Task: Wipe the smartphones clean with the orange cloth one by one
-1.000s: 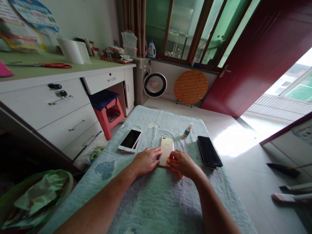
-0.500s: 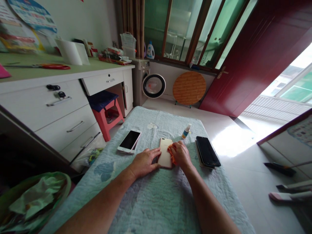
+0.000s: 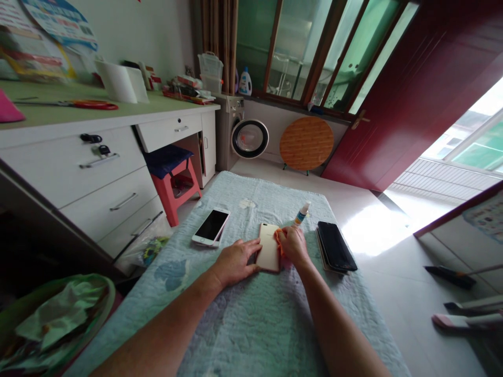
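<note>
A gold phone [image 3: 269, 251] lies face down on the light blue quilted cloth [image 3: 255, 319]. My left hand [image 3: 234, 260] rests flat against the phone's left edge with fingers stretched out, holding it still. My right hand [image 3: 293, 244] is closed on a small orange cloth [image 3: 278, 238] pressed against the phone's upper right side.
A white phone [image 3: 210, 226] lies to the left, and a stack of dark phones [image 3: 336, 245] to the right. A small spray bottle [image 3: 302, 214] stands behind the gold phone. White drawers [image 3: 102, 178], a red stool [image 3: 173, 180] and a green bag [image 3: 51, 319] are on the left.
My right hand has slid the orange cloth from the phone's lower right corner up along it to the upper part. My left hand has stayed at the phone's left edge.
</note>
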